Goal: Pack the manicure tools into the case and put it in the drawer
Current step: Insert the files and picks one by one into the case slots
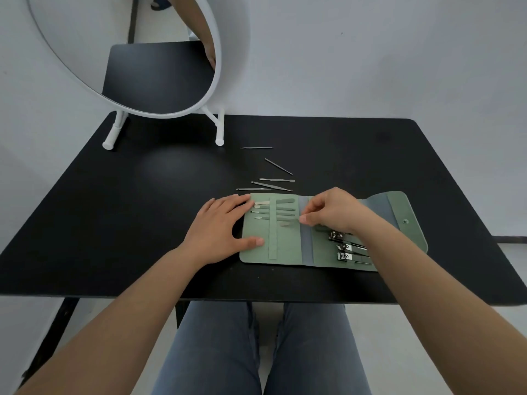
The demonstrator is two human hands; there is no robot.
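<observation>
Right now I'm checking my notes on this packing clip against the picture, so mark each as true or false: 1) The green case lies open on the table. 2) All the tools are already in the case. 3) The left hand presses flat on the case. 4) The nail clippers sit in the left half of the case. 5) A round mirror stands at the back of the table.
1) True: the green case lies open on the black table.
2) False: five slim loose tools lie on the table beyond the case.
3) True: the left hand lies flat on its left edge.
4) False: the nail clippers sit in the right half, by the right hand.
5) True: the round mirror stands at the back left.
</observation>
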